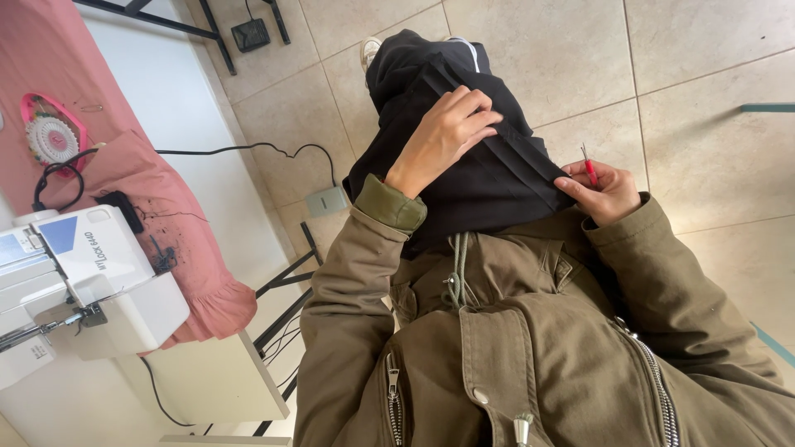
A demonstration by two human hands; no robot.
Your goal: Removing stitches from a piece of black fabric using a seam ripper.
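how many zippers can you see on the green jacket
2. One zipper runs down the chest panel below the left hand's sleeve; the other zipper runs down the panel below the right hand's sleeve. More may be hidden in the folds of the jacket.

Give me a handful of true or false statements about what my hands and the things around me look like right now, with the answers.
1. The left hand rests on the black fabric garment. True.
2. The right hand holds scissors. False: it holds a small red-handled seam ripper.
3. The white sewing machine sits on the tiled floor. False: it stands on the white table.
4. Pink cloth drapes over that table. True.
5. The person wears a blue jacket. False: an olive green jacket.
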